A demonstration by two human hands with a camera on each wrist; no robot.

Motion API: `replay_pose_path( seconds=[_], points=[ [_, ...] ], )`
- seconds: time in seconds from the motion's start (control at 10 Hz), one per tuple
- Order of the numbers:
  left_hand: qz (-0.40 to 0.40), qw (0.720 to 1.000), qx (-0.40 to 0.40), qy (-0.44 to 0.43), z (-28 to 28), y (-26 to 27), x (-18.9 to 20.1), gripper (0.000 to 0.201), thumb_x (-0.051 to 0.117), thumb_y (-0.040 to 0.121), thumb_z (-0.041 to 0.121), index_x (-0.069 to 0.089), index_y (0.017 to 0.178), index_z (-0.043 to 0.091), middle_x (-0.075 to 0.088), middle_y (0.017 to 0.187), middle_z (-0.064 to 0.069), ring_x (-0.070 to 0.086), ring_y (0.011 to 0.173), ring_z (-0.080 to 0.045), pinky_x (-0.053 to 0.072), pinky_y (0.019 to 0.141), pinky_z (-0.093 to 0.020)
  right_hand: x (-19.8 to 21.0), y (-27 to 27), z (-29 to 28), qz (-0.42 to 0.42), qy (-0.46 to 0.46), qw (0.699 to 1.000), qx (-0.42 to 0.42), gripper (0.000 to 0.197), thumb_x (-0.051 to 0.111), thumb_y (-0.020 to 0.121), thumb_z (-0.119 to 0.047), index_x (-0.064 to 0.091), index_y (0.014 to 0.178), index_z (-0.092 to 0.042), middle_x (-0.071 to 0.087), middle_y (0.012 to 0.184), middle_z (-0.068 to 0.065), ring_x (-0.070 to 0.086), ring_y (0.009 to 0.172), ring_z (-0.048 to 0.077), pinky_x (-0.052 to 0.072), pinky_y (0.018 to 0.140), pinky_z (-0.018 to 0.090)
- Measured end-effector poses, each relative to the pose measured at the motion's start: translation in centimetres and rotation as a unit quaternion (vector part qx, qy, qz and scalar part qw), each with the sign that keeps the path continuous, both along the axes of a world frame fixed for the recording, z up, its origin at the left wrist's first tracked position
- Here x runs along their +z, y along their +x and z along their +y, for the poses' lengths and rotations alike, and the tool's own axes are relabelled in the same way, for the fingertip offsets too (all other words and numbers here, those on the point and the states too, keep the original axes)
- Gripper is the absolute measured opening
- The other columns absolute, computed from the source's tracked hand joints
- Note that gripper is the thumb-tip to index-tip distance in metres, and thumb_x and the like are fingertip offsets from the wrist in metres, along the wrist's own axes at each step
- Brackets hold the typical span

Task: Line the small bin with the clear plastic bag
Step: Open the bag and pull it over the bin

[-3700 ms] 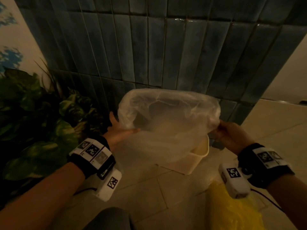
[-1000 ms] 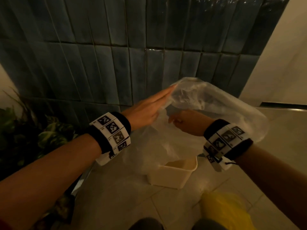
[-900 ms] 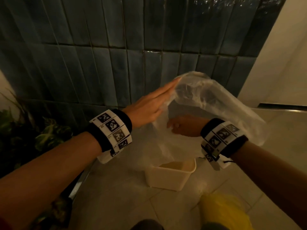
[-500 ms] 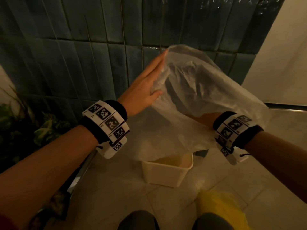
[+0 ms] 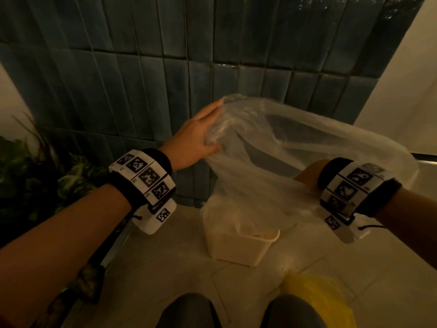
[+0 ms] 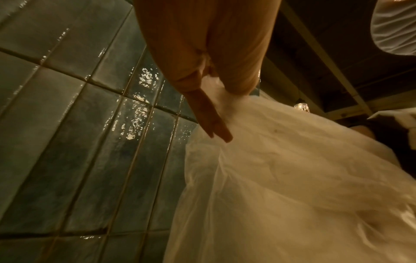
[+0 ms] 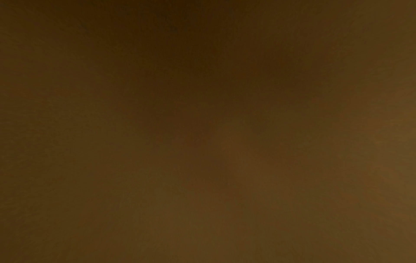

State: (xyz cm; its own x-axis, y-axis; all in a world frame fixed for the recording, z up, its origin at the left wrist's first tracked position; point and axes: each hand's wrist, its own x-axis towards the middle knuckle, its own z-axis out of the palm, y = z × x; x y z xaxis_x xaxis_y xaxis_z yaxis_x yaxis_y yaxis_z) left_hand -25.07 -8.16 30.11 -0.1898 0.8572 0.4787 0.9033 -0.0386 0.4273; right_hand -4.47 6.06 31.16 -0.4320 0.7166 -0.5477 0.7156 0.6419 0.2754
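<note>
Our clear plastic bag (image 5: 295, 166) hangs opened in the air above the small bin (image 5: 238, 247) on the floor, by the tiled wall (image 5: 142, 79). Our left hand (image 5: 196, 140) pinches its rim between thumb and straight fingers; our right hand (image 5: 307, 174) is inside, its fingers hidden. We judge the film featherlight, limp and slippery, best held at the rim. No legible writing shows.

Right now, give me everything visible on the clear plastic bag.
The clear plastic bag is thin, crinkled, translucent film, opened wide and held in the air above the small cream bin, which stands on the tiled floor. Its lower end hangs down to the bin's opening. The left hand holds its left edge, fingers straight along the film and thumb against it. The right hand reaches inside past the wrist, its fingers hidden.
</note>
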Motion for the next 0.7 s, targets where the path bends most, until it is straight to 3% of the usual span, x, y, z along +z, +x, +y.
replay_pose_path(
  seconds=[0.1,0.2,0.3,0.4,0.5,0.6,0.7],
  points=[
    [-0.008,1.0,-0.015,-0.018,0.6,0.3,0.3,0.087,0.069,0.081,0.013,0.014,0.148,0.01,0.011,0.158,0.0,0.013,0.13,0.003,0.007,0.092,0.014,0.5,0.6,2.0,0.034,-0.02,0.999,-0.034,0.04,0.037,0.101,-0.019,0.04,0.138,-0.004,0.043,0.143,0.017,0.045,0.104,0.021,0.033,0.084,0.029],
    [-0.009,0.999,-0.019,-0.024,1.2,0.6,-0.1,0.088,0.069,0.081,0.015,0.013,0.149,0.011,0.01,0.158,0.0,0.013,0.129,0.004,0.008,0.09,0.015,1.1,1.0,3.3,0.031,0.016,0.999,-0.022,0.044,0.038,0.101,-0.024,0.039,0.139,-0.003,0.044,0.14,0.017,0.047,0.119,0.027,0.035,0.09,0.031],
    [-0.013,0.999,-0.023,-0.037,1.3,0.7,-1.4,0.088,0.07,0.08,0.013,0.014,0.148,0.011,0.01,0.158,0.001,0.015,0.13,0.003,0.012,0.097,0.009,0.2,1.4,2.9,0.073,0.008,0.997,-0.034,0.045,0.036,0.101,-0.028,0.038,0.138,-0.003,0.041,0.142,0.017,0.042,0.128,0.029,0.034,0.098,0.03],
    [-0.005,0.997,-0.021,-0.075,0.9,0.2,-3.5,0.088,0.07,0.079,0.009,0.016,0.148,0.011,0.009,0.158,0.002,0.017,0.136,-0.002,0.017,0.108,-0.011,-2.5,0.8,1.5,0.091,-0.024,0.996,0.002,0.043,0.032,0.102,-0.022,0.036,0.14,-0.003,0.038,0.146,0.016,0.038,0.134,0.029,0.03,0.105,0.029],
    [-0.004,0.994,-0.007,-0.107,0.2,-1.0,-5.9,0.088,0.069,0.08,0.007,0.015,0.149,0.013,0.006,0.158,0.007,0.019,0.141,-0.006,0.018,0.111,-0.016,-7.2,-0.3,0.7,0.055,-0.09,0.99,0.095,0.044,0.032,0.101,-0.019,0.029,0.146,-0.014,0.027,0.154,0.01,0.028,0.14,0.025,0.019,0.115,0.033],
    [-0.02,0.993,0.008,-0.118,-0.4,-1.6,-7.9,0.085,0.068,0.081,0.011,0.015,0.149,0.015,0.007,0.158,0.008,0.017,0.137,-0.001,0.018,0.112,-0.019,-12.0,-2.1,-0.2,0.123,-0.137,0.977,0.105,0.046,0.036,0.099,-0.009,0.034,0.144,-0.015,0.04,0.146,0.017,0.039,0.133,0.033,0.031,0.111,0.041],
    [-0.069,0.992,-0.001,-0.105,-0.9,-1.4,-10.0,0.085,0.068,0.083,0.023,0.014,0.148,0.018,0.013,0.157,0.003,0.014,0.137,-0.001,0.017,0.115,-0.023,-14.6,-3.6,-0.3,0.141,-0.176,0.967,0.12,0.047,0.034,0.1,-0.012,0.028,0.146,-0.016,0.034,0.15,0.015,0.035,0.137,0.031,0.027,0.112,0.036]
  ],
)
